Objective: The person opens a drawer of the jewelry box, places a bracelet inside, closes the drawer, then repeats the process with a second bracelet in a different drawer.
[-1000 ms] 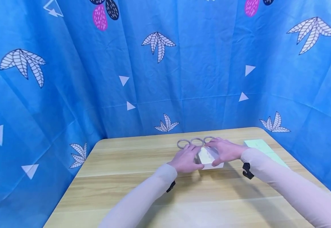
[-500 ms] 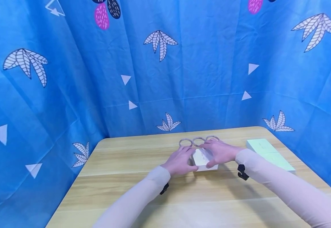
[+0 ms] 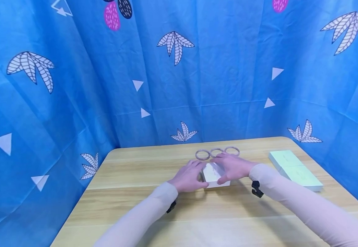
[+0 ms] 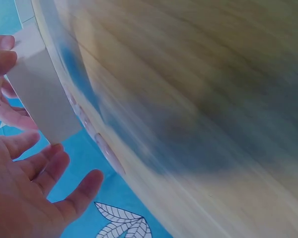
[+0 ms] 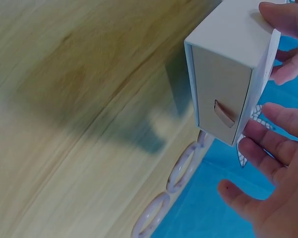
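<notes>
A small white box (image 3: 213, 172) sits on the wooden table (image 3: 197, 216), between my two hands. My left hand (image 3: 187, 177) lies at its left side with relaxed, fairly straight fingers (image 4: 52, 166) just touching it. My right hand (image 3: 233, 167) reaches over the top and grips the box, thumb at the front. The right wrist view shows the box (image 5: 228, 59) end-on, with a drawer face and a small pull tab (image 5: 223, 113). In the left wrist view the box (image 4: 37, 94) is pinched by fingers from its far side.
Three pale rings (image 3: 216, 152) lie in a row just behind the box, also visible in the right wrist view (image 5: 181, 166). Two light green boxes (image 3: 294, 168) lie end to end at the table's right edge. Blue patterned cloth (image 3: 179, 85) walls in the table.
The white box and both hands have shifted left and slightly nearer relative to the row of rings. The rings and green boxes stay put.
</notes>
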Available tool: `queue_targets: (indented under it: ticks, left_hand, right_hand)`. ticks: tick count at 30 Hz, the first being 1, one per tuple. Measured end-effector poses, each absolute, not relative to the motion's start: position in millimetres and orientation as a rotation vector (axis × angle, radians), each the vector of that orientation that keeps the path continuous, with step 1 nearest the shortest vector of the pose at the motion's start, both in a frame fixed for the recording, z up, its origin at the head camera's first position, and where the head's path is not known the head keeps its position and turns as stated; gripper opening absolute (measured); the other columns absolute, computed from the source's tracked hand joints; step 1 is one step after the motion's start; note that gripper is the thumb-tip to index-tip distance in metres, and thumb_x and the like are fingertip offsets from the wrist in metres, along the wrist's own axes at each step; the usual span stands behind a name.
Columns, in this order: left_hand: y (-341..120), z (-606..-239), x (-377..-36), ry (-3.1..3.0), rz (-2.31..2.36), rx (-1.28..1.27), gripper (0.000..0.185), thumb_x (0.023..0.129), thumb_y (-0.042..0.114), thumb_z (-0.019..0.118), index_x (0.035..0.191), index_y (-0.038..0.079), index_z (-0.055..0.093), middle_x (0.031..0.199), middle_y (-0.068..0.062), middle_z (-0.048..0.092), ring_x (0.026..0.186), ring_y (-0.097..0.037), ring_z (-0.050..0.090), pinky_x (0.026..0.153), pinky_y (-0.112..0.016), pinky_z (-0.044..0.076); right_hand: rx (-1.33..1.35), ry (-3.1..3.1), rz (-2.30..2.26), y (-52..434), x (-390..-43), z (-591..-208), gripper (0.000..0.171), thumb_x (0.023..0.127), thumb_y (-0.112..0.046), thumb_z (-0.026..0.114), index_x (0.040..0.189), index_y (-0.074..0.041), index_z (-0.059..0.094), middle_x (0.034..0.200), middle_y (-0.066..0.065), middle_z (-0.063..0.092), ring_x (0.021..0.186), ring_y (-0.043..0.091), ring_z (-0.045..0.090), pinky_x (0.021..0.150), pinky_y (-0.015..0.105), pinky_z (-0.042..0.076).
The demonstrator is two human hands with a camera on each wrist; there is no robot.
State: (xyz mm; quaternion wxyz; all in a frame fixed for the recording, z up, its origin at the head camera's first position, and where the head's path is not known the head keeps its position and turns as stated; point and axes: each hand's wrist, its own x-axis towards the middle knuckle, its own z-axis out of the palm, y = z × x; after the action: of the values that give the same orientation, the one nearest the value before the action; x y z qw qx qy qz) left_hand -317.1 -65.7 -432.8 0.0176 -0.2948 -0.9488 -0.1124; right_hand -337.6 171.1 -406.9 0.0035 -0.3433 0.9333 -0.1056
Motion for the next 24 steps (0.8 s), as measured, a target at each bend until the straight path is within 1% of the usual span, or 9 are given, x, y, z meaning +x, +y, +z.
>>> queue_targets:
  ticks: [6,13,16,20,24]
  left_hand:
    - [-75,-433,-315,-2.959,-0.316,-0.911,0.083,0.086,0.060,0.067,0.154,0.021,0.041,0.158,-0.001,0.041,0.145,-0.022,0.037,0.118,-0.046,0.035]
    - [-83,-434,-312,-2.977,-0.339,-0.901,0.084,0.085,0.058,0.068,0.155,0.021,0.040,0.159,-0.003,0.041,0.146,-0.023,0.035,0.118,-0.048,0.034]
    - [-87,-434,-312,-2.974,-0.339,-0.901,0.084,0.084,0.058,0.068,0.154,0.021,0.041,0.158,-0.001,0.042,0.145,-0.022,0.036,0.118,-0.046,0.035]
    - [-92,-435,-311,-2.982,-0.337,-0.891,0.083,0.084,0.058,0.068,0.154,0.021,0.042,0.157,0.000,0.042,0.145,-0.021,0.036,0.117,-0.046,0.036]
    - [-97,-435,-309,-2.998,-0.352,-0.877,0.084,0.084,0.057,0.068,0.154,0.021,0.041,0.158,-0.002,0.041,0.146,-0.023,0.035,0.116,-0.049,0.036]
  right_hand:
    - [-1.097,2.945,-0.305,162,-339,-412,0.089,0.068,-0.054,0.083,0.143,-0.015,0.055,0.141,0.010,0.057,0.129,0.031,0.052,0.103,0.056,0.045]
    - [-1.079,2.940,-0.311,154,-340,-418,0.091,0.068,-0.057,0.082,0.145,-0.016,0.054,0.146,0.010,0.054,0.135,0.033,0.049,0.109,0.057,0.040]
    - [-1.093,2.944,-0.300,151,-341,-420,0.091,0.069,-0.058,0.081,0.145,-0.016,0.054,0.147,0.008,0.054,0.135,0.032,0.049,0.110,0.055,0.041]
    - [-1.128,2.929,-0.324,146,-341,-421,0.089,0.069,-0.057,0.081,0.143,-0.015,0.056,0.147,0.010,0.054,0.134,0.034,0.049,0.108,0.056,0.041]
    - [-1.122,2.922,-0.323,140,-339,-420,0.088,0.070,-0.056,0.082,0.143,-0.015,0.056,0.145,0.010,0.055,0.133,0.033,0.049,0.108,0.055,0.042]
